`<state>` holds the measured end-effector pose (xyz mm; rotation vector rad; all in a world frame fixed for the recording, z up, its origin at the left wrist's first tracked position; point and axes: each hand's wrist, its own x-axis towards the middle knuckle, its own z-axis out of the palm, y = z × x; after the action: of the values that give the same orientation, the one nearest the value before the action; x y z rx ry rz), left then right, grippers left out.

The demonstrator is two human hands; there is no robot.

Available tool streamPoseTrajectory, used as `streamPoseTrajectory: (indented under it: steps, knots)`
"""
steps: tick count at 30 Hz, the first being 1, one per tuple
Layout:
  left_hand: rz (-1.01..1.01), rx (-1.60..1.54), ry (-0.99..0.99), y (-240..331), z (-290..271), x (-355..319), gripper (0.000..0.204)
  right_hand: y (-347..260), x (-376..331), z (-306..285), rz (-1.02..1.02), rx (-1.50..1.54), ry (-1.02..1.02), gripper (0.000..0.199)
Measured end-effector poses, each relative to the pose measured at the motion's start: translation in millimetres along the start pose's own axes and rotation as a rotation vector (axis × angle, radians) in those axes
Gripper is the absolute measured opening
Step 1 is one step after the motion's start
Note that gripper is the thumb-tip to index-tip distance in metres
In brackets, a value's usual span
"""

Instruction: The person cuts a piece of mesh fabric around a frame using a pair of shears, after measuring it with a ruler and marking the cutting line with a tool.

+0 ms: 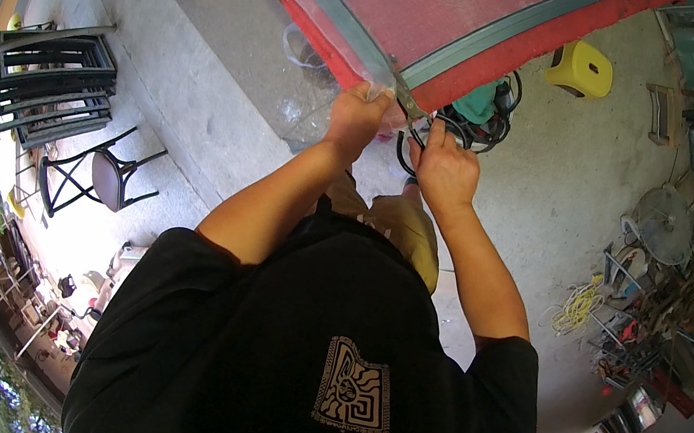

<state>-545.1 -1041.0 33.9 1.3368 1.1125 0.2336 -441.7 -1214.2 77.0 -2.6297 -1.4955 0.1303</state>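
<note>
In front of me is the corner of a red panel with grey-green strips set in from its edges. Red material borders it, and clear plastic film lies at the left edge and corner. My left hand pinches the film beside the corner. Around the black looped handles of a pair of scissors, my right hand is closed. Their blades point up and left at the panel's corner, close to my left fingers. How far the blades are apart is hard to make out.
Beyond my right hand, a green object lies among black cables on the floor. A yellow stool stands at right. Black frames and a chair are at left. A fan, yellow cord and scrap line the right side.
</note>
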Motion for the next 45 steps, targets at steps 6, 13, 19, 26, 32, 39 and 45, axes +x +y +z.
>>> streamPoseTrajectory:
  steps: [6, 13, 19, 26, 32, 39, 45]
  knots:
    - [-0.052, 0.052, -0.050, 15, -4, -8, 0.027, 0, 1, -11, 0.031, 0.105, 0.020, 0.068]
    - [-0.051, 0.050, -0.035, 13, -4, -6, 0.024, -3, 12, -7, 0.045, 0.055, 0.026, 0.067]
    - [-0.072, 0.000, -0.062, 26, -3, -10, 0.024, 1, 5, 6, 0.029, 0.020, -0.014, 0.062]
    - [-0.028, 0.052, -0.085, 13, -7, -6, 0.025, 4, 2, 9, -0.015, 0.001, 0.038, 0.057]
    - [-0.010, 0.204, -0.069, 31, -9, -13, 0.026, 6, 5, 11, -0.018, -0.011, 0.054, 0.056]
    - [0.030, 0.115, -0.077, 15, -11, -8, 0.027, 1, 21, 7, -0.005, 0.025, 0.016, 0.056]
    - [0.013, 0.166, -0.140, 25, -19, -16, 0.027, -3, 43, 8, -0.057, -0.019, 0.088, 0.055]
